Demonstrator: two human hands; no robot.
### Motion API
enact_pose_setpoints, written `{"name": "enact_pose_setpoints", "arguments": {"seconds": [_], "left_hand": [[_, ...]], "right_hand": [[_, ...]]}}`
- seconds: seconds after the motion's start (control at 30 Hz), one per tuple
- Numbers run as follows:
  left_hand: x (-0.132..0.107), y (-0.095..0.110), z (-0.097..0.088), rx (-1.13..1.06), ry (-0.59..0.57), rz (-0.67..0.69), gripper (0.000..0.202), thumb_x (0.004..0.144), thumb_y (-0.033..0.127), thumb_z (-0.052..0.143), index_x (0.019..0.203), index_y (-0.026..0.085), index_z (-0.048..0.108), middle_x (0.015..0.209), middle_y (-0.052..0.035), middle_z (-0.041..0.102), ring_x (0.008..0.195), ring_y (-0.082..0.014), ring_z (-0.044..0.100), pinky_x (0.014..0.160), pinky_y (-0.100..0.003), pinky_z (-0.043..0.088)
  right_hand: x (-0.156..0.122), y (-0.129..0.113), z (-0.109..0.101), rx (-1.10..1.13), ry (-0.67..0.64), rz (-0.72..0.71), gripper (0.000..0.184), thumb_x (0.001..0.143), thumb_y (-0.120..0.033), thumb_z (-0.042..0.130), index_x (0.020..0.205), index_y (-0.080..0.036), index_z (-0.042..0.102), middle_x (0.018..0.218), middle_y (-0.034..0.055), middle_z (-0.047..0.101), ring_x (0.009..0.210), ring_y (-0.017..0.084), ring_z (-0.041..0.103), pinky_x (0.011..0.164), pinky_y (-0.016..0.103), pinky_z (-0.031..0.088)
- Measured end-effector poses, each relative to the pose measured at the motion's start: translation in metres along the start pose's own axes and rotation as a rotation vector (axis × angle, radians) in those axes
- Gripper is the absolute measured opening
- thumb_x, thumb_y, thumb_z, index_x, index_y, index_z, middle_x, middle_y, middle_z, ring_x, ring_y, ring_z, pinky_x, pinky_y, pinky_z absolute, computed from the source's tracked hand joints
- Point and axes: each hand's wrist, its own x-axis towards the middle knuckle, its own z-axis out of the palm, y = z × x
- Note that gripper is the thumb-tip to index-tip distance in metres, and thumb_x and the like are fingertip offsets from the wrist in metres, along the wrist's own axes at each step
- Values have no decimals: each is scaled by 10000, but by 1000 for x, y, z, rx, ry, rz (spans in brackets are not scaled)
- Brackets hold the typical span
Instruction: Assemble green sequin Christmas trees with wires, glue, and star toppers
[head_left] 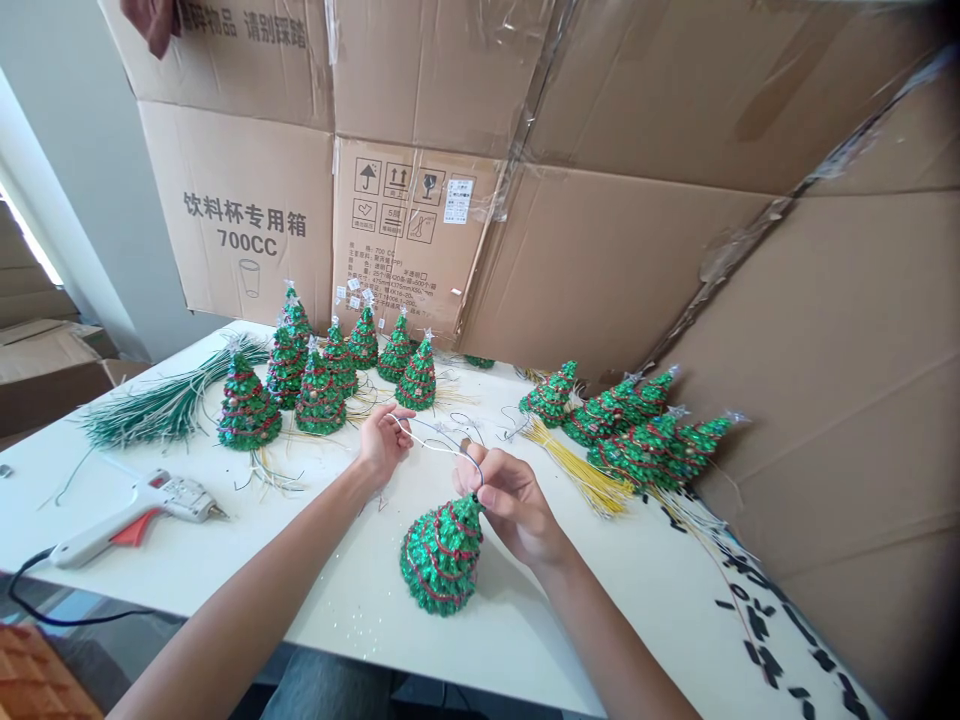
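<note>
A small green Christmas tree [442,555] with red garland stands near the front of the table, tilted slightly. My right hand [517,495] is closed at its top, fingers pinching the wires where they come out of the tip. A white and dark pair of thin wires [435,443] arches from there to my left hand [385,445], whose curled fingers hold the other end. The tip itself is partly hidden by my right fingers. Behind my left hand, several finished-looking trees [321,390] with clear stars stand in a group.
A glue gun [154,510] lies at left, its cord over the edge. Green wires [161,400] are bundled behind it. At right lie yellow wires [581,465], several trees on their sides [637,440] and black scraps [761,625]. Cardboard boxes [420,240] wall the back and right.
</note>
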Motion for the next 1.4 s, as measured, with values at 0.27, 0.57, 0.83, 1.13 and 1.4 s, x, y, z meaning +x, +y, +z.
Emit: {"name": "enact_pose_setpoints", "arguments": {"seconds": [0.27, 0.57, 0.83, 1.13, 1.4], "left_hand": [[0, 0, 0, 17, -9, -13, 329, 821, 457, 746, 883, 134, 735, 611, 6, 526, 522, -118, 438, 531, -250, 351], [3, -2, -3, 7, -19, 3, 328, 881, 448, 741, 873, 120, 740, 642, 4, 521, 553, -105, 430, 548, -237, 373], [5, -4, -5, 24, -43, -4, 410, 1101, 546, 634, 983, 154, 667, 725, 53, 540, 552, -81, 454, 520, -215, 407], [3, -2, -4, 30, -28, 9, 370, 854, 498, 777, 896, 133, 729, 623, 33, 477, 522, -106, 421, 523, -258, 356], [1, -1, -2, 42, -32, -1, 370, 812, 485, 766, 904, 128, 732, 622, 25, 495, 527, -106, 416, 554, -261, 354]], "right_hand": [[1, 0, 1, -58, 33, -78, 117, 916, -336, 908, 853, -290, 820, 856, -2, 560, 802, 183, 498, 732, 361, 361], [0, 2, -5, -22, -39, -33, 128, 886, -366, 925, 837, -295, 832, 861, 9, 566, 817, 196, 516, 749, 360, 366], [1, 2, -9, 4, -69, 25, 168, 852, -393, 953, 823, -276, 835, 905, 20, 590, 836, 194, 528, 762, 363, 384], [1, 2, -5, 48, -44, 58, 234, 895, -396, 917, 836, -258, 738, 846, -4, 516, 787, 187, 483, 707, 340, 349], [2, 5, -7, 54, -58, 51, 230, 858, -409, 952, 803, -274, 775, 831, -10, 513, 782, 177, 468, 727, 343, 335]]}}
